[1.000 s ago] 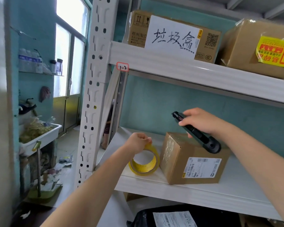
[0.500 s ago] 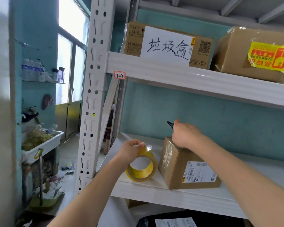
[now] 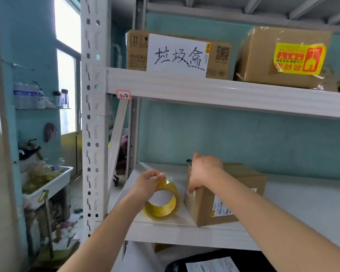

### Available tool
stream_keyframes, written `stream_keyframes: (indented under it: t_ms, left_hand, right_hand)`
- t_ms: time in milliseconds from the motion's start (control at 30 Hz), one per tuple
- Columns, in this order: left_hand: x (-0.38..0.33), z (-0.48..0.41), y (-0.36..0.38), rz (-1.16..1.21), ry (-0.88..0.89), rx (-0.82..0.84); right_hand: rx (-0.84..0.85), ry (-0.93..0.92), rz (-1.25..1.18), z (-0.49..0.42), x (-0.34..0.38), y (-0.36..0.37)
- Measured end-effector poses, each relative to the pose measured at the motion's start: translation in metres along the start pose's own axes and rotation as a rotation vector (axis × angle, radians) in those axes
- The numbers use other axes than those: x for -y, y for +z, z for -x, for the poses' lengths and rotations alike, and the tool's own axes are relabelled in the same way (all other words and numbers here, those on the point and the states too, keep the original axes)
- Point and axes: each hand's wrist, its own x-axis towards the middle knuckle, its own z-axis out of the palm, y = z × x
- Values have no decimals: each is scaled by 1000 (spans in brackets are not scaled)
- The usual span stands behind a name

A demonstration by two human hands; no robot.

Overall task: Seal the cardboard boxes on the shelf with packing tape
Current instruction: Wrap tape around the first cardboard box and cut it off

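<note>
On the shelf (image 3: 302, 205), left hand (image 3: 145, 185) pinches tape roll (image 3: 162, 210), right hand (image 3: 204, 171) grips box (image 3: 241, 185) edge

Bare shelf (image 3: 302, 203) lay open right of the box (image 3: 234, 193); left of it, the tape roll (image 3: 162, 205) and the upright post (image 3: 94, 134) narrowed passage.

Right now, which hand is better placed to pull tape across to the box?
Left, likely: the left hand pinches the top of the tape roll beside the cardboard box, while the right hand grips the box's near corner.
</note>
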Motion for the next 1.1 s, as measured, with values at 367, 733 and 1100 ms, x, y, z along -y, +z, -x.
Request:
stream_keyframes:
  t_ms: [367, 733, 1100]
  left_hand:
    - [-8, 4, -2, -39, -3, 5]
    - [-27, 20, 7, -195, 86, -34]
    - [-55, 52, 10, -302, 184, -42]
  right_hand:
    - [-133, 273, -1010, 5, -176, -1]
    - [162, 360, -563, 13, -217, 119]
    - [-28, 277, -1063, 19, -236, 135]
